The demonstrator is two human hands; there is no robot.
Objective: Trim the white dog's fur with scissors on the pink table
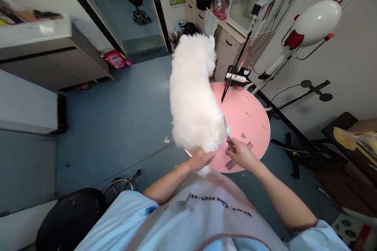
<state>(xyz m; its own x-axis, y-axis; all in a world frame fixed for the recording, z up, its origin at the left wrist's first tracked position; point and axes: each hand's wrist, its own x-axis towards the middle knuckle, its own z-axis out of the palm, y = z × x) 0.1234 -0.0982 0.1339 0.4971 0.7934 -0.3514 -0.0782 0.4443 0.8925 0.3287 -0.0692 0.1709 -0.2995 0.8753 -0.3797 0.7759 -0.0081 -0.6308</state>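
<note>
A fluffy white dog point(193, 94) stands on a round pink table point(256, 125), its rear toward me and its head at the far end. My left hand point(200, 159) is closed around the dog's tail point(204, 170), whose tip sticks out below the fingers. My right hand point(238, 152) holds a pair of scissors point(227, 138) by the handles, with the blades pointing away from me along the dog's right hip. A small white tuft of fur point(229, 130) is at the blades. Beneath the right hand lies a purple comb point(230, 164), partly covered by it.
A black grooming arm point(238, 55) rises from the table's far side, near a small black tray point(235, 74) holding a white tube. A red-and-white dryer point(316, 19) hangs at right. Drawers point(228, 45) stand behind the dog; a black stool point(70, 219) is at lower left.
</note>
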